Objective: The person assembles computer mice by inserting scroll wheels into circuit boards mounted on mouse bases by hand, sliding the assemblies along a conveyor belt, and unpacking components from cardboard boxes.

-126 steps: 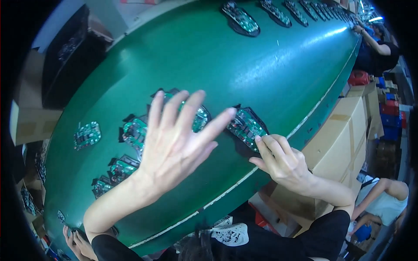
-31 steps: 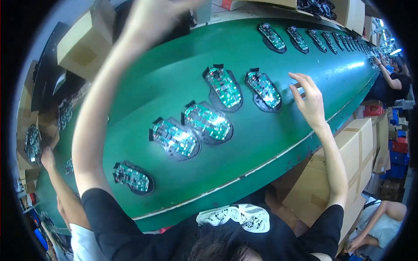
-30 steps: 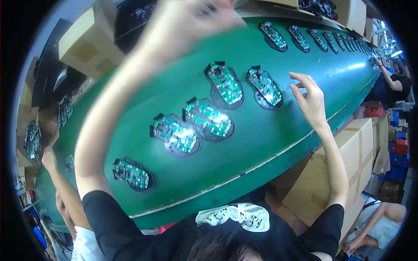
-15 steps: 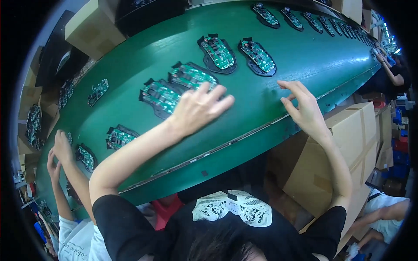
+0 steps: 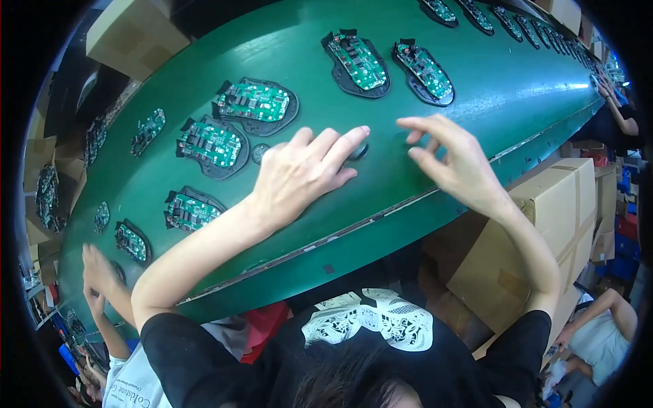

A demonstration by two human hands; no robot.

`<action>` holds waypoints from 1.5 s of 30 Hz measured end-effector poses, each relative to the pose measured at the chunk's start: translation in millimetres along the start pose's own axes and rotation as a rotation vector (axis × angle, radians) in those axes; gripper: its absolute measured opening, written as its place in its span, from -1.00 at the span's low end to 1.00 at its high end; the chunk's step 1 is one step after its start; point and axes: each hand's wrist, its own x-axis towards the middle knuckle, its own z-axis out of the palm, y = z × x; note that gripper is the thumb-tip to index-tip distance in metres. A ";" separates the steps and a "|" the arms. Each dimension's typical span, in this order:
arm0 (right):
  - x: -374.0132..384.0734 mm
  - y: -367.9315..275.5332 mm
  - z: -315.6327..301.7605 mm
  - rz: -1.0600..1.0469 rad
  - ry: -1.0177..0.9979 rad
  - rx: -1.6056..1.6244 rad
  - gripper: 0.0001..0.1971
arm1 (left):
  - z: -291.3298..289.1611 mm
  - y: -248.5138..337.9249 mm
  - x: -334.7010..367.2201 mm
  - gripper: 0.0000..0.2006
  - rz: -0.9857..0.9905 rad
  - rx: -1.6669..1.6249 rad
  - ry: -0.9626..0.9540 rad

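My left hand [image 5: 303, 170] is over the green work surface, palm down. Its fingers are bent but apart, and I see nothing gripped in them. A small dark round part [image 5: 259, 154] lies beside its wrist side, and a dark piece [image 5: 358, 151] shows between index finger and thumb, mostly hidden. My right hand [image 5: 452, 160] hovers to the right, fingers curved and thumb apart, holding nothing. Left of my left hand lie two green circuit boards in black housings, an upper one [image 5: 255, 103] and a lower one [image 5: 211, 144]. Ahead sit two more, a left one [image 5: 357, 61] and a right one [image 5: 425, 71].
Several more boards in housings [image 5: 520, 30] run in a row to the far right. At the left are further boards [image 5: 190, 209] and a co-worker's blurred hand [image 5: 98, 275]. Cardboard boxes stand at the right [image 5: 530, 224] and back left [image 5: 132, 37]. Another person's hand [image 5: 604, 87] is far right.
The two boards beside my left hand have shifted left and apart from it. The two ahead now appear higher and to the right. The small dark parts by my left hand have come into sight.
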 end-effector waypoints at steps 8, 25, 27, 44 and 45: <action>12.7 -26.0 25.9 -0.131 -0.054 -0.203 -0.49 | -4.3 -17.7 -18.4 -0.74 0.117 0.044 0.121; 45.6 9.4 1.3 -0.392 0.204 -0.311 -0.85 | 10.8 -47.9 105.0 -0.50 -0.056 -0.126 0.103; 35.4 23.7 -27.5 -0.234 0.323 -0.320 -0.83 | 22.8 -51.9 106.3 -0.48 -0.033 -0.082 0.062; 31.3 29.7 -43.5 -0.046 0.078 -0.115 -0.80 | 17.5 -13.7 94.4 -0.36 0.059 -0.253 -0.142; 28.7 25.3 -47.9 0.034 -0.040 0.002 -0.80 | 15.5 -10.3 84.1 -0.35 0.062 -0.327 -0.157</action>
